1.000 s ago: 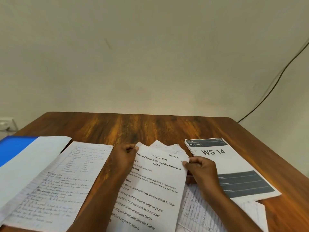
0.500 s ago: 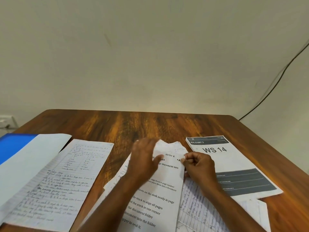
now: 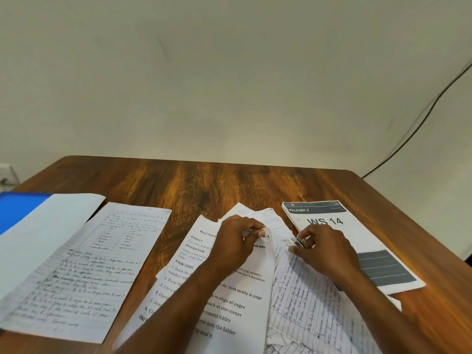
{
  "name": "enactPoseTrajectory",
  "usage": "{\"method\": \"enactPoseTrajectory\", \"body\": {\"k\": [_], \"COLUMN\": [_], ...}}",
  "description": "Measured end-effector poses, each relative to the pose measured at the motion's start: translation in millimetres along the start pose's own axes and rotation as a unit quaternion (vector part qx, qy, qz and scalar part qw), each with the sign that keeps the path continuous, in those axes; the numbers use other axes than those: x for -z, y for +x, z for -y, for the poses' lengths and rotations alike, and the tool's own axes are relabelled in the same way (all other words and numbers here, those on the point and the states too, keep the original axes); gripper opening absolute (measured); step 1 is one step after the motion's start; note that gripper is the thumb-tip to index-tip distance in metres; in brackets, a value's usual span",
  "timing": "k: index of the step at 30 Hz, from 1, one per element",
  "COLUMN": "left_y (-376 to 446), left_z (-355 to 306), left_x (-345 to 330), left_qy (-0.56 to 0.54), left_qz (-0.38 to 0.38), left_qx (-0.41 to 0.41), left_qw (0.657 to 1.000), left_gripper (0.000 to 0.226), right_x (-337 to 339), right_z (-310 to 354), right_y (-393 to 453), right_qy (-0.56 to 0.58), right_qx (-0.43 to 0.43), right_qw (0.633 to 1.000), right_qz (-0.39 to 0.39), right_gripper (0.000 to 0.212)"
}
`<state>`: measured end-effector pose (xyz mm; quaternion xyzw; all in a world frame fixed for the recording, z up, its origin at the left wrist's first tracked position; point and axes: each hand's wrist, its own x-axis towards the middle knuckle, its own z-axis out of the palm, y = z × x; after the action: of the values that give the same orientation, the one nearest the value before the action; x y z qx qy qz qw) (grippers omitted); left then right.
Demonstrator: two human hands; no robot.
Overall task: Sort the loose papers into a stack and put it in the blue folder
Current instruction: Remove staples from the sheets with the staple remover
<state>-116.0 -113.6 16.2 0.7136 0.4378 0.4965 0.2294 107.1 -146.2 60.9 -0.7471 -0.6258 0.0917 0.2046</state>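
Paper covers most of the near half of the brown wood-grain table (image 3: 204,185), which stands against a plain pale wall. In the middle lies a white printed instruction sheet (image 3: 229,297) with black headings and numbered lines, tilted a little — and the left hand (image 3: 235,241) rests on its upper part, fingers curled, the fingertips pinching the edge of a white sheet near the top. Just to the right, the right hand (image 3: 324,254) is curled too, its fingers gripping a small shiny metal object (image 3: 297,242) at the edge of the papers; what that object is cannot be made out. Beneath the right forearm spreads a lined sheet with blue handwriting (image 3: 306,310), partly overlapped by the printed sheet, and more crumpled white sheets (image 3: 258,213) poke out behind both hands. Farther right sits a white-and-grey printed stack marked WS 14 (image 3: 339,226), its near corner touching the handwritten sheet. On the left side lies another large lined page full of handwriting (image 3: 86,272), well apart from the hands, and partly under a blank white sheet (image 3: 38,238). The blue folder (image 3: 18,208) sits at the far left edge of the table — mostly covered by that blank sheet. A dark cable (image 3: 419,126) runs down the wall at right.
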Motion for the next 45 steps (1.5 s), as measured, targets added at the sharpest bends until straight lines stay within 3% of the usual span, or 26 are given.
{"method": "enactPoseTrajectory", "body": {"k": [2,5,11,16,20,22,29,35,45], "left_y": [0.4,0.3,-0.4,-0.3,1.2,1.9,1.6,1.3,0.5], "left_z": [-0.3,-0.6,-0.6,2.3,3.8,5.3,9.2,10.8,10.4], "left_x": [-0.8,-1.4,-0.6,-1.3,-4.2,-5.1,-5.9,-5.9,-7.0], "left_qy": [0.008,0.015,-0.003,-0.009,0.002,0.010,0.015,0.016,0.018], "left_qz": [0.005,0.009,0.011,0.014,0.013,0.012,0.015,0.014,0.004], "left_qx": [-0.003,-0.011,-0.004,-0.012,-0.003,0.003,-0.011,-0.021,-0.022], "left_qw": [1.000,1.000,1.000,1.000,1.000,1.000,1.000,1.000,1.000], "left_gripper": [0.011,0.011,0.015,0.013,0.014,0.015,0.014,0.013,0.015], "right_x": [-2.2,-3.6,-8.4,-9.8,-1.5,0.9,12.3,8.4,1.7], "right_z": [0.6,1.2,-6.9,-7.2,-1.2,0.0,7.5,3.3,1.0], "right_y": [-0.7,-1.0,9.9,10.4,-2.4,-5.0,-11.5,-8.7,-0.9], "right_qy": [-0.028,-0.023,-0.028,0.101,0.277,0.304,0.166,0.096,0.137], "right_qx": [-0.026,-0.049,-0.067,0.021,0.094,0.124,0.218,0.211,0.174], "right_qw": [0.999,0.998,0.997,0.995,0.955,0.943,0.959,0.970,0.969], "right_qz": [0.017,-0.012,-0.004,-0.007,0.055,0.054,-0.076,0.078,0.113], "right_gripper": [0.057,0.065,0.054,0.040,0.031,0.031,0.042,0.030,0.032]}}
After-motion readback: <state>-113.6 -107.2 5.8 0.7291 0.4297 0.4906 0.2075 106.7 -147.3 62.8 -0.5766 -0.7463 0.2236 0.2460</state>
